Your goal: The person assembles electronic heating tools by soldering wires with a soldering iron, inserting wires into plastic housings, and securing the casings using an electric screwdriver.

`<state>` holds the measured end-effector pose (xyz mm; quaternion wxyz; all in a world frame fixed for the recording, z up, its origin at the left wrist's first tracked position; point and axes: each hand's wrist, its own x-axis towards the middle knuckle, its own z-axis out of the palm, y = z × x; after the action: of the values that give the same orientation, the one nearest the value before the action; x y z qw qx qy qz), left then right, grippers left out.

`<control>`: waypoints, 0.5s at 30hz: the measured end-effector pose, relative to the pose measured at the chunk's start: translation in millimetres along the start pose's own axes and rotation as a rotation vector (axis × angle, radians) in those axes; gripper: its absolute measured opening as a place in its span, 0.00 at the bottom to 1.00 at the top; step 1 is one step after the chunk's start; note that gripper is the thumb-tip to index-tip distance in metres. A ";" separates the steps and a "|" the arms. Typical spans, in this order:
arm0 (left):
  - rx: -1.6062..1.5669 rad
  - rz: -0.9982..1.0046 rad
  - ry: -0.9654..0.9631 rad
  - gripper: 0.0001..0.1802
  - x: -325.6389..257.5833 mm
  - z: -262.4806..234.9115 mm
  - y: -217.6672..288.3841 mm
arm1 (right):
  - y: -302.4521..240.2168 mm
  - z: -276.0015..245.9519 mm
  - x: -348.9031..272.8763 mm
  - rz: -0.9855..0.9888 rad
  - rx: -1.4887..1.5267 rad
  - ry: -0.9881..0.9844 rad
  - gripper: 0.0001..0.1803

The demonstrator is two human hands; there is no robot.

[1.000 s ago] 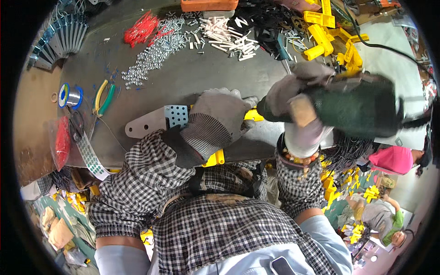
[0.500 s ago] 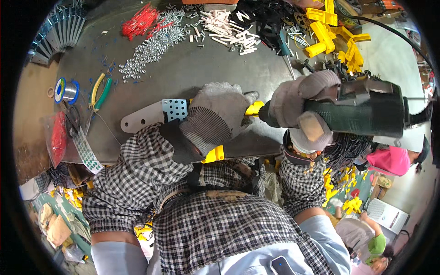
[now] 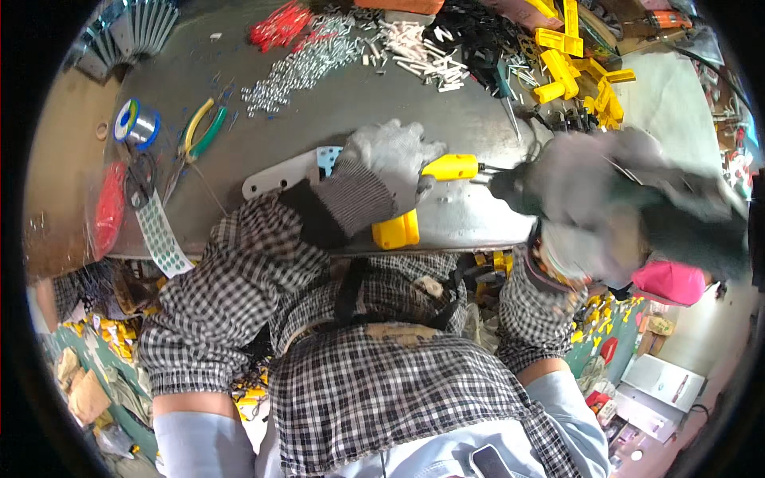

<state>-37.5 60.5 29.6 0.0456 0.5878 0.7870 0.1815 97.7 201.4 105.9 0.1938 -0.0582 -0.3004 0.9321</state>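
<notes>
My left hand point(image 3: 390, 159), in a grey glove, grips a yellow plastic housing point(image 3: 453, 167); dark wires or prongs stick out of its right end. Under that hand lies a grey metal plate point(image 3: 275, 177) with a light blue perforated part point(image 3: 328, 159). A second yellow plastic piece point(image 3: 397, 231) sits below my left wrist at the table's near edge. My right hand point(image 3: 590, 187), gloved and smeared by motion, is wrapped round a dark green power drill point(image 3: 685, 215). The drill's tip is apart from the housing, to its right.
Behind my hands lie silver screws point(image 3: 307, 72), white sticks point(image 3: 426, 56), red pieces point(image 3: 279, 25) and yellow housings point(image 3: 562, 76). At the left are a solder spool point(image 3: 137, 125), pliers point(image 3: 203, 131), scissors point(image 3: 142, 179) and a dotted strip point(image 3: 163, 235).
The right hand and drill have pulled away to the right from the yellow housing. More of the housing shows in the left hand. The whole view has shifted a little.
</notes>
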 end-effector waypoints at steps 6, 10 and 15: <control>0.033 -0.001 0.027 0.24 -2.8 2.9 -2.4 | 42.9 10.8 4.6 -0.309 -0.453 -1.021 0.28; 0.046 -0.040 -0.088 0.25 0.2 1.7 -3.2 | 68.7 13.5 -20.2 -0.227 -0.439 -0.482 0.24; 0.056 -0.069 -0.083 0.22 2.6 5.8 -2.2 | 82.5 -1.1 -28.3 -0.469 -0.682 -0.240 0.20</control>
<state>-38.6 63.8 23.9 0.0681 0.5685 0.8090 0.1332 97.0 129.3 56.7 0.3340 0.0597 -0.6168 0.7103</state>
